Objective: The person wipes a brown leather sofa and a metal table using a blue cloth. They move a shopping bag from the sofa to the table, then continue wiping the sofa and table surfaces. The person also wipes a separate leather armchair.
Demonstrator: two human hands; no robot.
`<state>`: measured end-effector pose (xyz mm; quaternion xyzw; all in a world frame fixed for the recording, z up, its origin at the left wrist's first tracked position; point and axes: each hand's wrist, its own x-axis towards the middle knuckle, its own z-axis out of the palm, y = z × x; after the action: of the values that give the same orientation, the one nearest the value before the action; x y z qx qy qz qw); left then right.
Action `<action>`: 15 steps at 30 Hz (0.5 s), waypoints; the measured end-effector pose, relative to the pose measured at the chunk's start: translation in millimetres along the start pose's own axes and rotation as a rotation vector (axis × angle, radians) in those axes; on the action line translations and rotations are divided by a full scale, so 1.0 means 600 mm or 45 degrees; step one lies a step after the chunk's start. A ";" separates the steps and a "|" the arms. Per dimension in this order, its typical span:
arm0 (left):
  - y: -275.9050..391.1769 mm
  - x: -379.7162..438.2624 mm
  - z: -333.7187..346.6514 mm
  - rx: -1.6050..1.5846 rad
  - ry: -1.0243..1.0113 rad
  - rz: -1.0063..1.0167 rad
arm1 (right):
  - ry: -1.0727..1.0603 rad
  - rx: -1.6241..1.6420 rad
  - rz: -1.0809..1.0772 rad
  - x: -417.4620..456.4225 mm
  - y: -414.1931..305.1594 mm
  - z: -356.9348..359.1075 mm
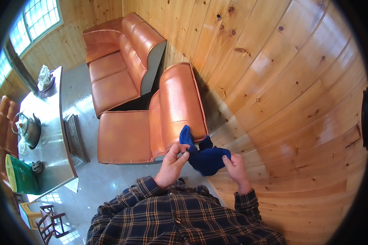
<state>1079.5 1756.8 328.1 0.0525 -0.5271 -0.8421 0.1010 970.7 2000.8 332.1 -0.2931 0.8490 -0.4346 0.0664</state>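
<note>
A dark blue cloth [208, 160] is stretched between my two hands in front of my chest. My left hand [171, 162] pinches its left side between thumb and fingers, and a brighter blue end sticks up above that grip. At the cloth's right edge my right hand [237, 171] holds on with the thumb on top. Just beyond the cloth stands an orange-brown leather sofa section [179, 98], its backrest partly covered by the cloth's upper end. Whether the cloth touches the leather I cannot tell.
Another sofa section [115, 78] stands farther back, along the knotty wood-plank wall [279, 92]. To the left, a metal-topped stove table [56, 147] carries a kettle [30, 130] and a green container [21, 176]. A small wooden chair [52, 223] and a yellow stool [30, 214] are at lower left.
</note>
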 end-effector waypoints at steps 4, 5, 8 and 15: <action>0.050 -0.001 0.017 -0.060 -0.129 -0.032 | 0.533 0.054 0.222 -0.024 -0.080 -0.005; 0.049 0.003 0.015 -0.018 -0.188 0.064 | 0.641 0.167 0.184 -0.030 -0.083 -0.001; 0.057 0.020 0.018 0.143 -0.358 0.321 | 0.893 0.639 0.038 -0.049 -0.073 0.003; -0.036 0.118 -0.062 0.980 -0.020 0.544 | 0.849 0.673 -0.460 0.018 -0.140 0.042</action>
<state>1015.3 1717.6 293.6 -0.0302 -0.8021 -0.5450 0.2421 1007.9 1939.2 383.3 -0.2536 0.6192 -0.7115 -0.2147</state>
